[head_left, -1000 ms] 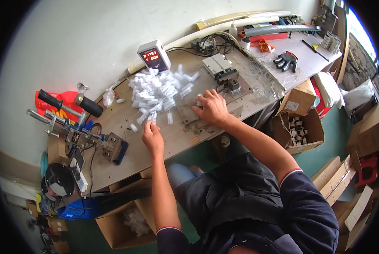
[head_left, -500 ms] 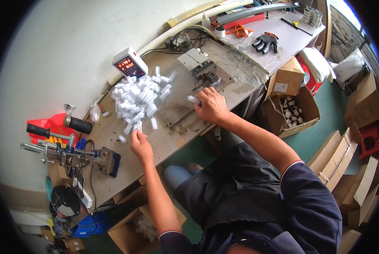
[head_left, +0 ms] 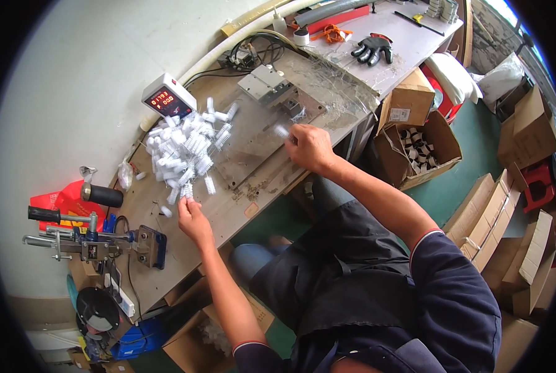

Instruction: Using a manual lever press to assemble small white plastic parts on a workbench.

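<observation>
White pieces (head_left: 188, 146) — heaped near the tabletop's (head_left: 228, 210) back edge
Left hand (head_left: 195, 221) pinches one — right hand (head_left: 311, 148) grips another, blurred.

Passable lane over bench (head_left: 228, 210) between pile (head_left: 182, 149) and right hand (head_left: 309, 148). Display box (head_left: 177, 94) blocks pile's rear, lever tool (head_left: 95, 242) the left.

Ribbed plastic-looking pieces (head_left: 183, 148) — dull metal fixture (head_left: 263, 84), matt cloth apron (head_left: 355, 292), cardboard box (head_left: 408, 96)
</observation>
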A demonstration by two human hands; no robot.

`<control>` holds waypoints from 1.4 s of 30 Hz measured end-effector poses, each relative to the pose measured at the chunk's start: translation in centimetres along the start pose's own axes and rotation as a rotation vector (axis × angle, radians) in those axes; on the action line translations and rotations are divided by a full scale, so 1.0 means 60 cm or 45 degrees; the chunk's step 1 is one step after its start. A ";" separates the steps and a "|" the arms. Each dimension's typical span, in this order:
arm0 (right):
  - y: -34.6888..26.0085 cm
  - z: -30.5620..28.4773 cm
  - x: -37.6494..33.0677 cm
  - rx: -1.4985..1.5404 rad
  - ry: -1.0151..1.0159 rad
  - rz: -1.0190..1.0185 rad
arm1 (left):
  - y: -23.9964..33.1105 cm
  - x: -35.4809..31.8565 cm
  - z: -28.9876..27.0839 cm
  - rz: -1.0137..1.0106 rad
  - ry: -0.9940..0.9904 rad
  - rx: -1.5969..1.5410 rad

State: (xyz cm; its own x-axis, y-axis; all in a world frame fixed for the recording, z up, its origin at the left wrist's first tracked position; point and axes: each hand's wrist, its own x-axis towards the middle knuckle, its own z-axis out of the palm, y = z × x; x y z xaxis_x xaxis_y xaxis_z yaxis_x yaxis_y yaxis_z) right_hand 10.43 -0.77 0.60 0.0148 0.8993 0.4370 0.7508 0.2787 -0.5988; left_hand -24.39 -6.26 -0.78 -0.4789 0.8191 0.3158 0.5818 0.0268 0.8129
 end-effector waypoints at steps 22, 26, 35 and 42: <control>0.018 -0.002 0.071 -0.259 -0.147 0.223 | 0.000 0.002 0.001 -0.079 -0.028 -0.130; 0.012 0.002 0.077 -0.291 -0.110 0.232 | 0.004 0.000 -0.003 -0.084 -0.028 -0.127; 0.014 0.010 0.076 -0.301 -0.075 0.236 | 0.015 -0.003 -0.005 -0.149 -0.054 -0.206; 0.019 0.015 0.079 -0.235 0.002 0.220 | 0.015 -0.002 0.003 -0.057 0.016 -0.134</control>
State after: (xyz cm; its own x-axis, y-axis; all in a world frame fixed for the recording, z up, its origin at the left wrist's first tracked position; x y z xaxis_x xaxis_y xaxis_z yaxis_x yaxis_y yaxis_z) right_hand 10.75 4.10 1.37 0.1540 0.9277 0.3402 0.8449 0.0549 -0.5321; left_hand -23.69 -6.25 -0.16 -0.5114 0.8113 0.2832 0.4878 0.0028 0.8730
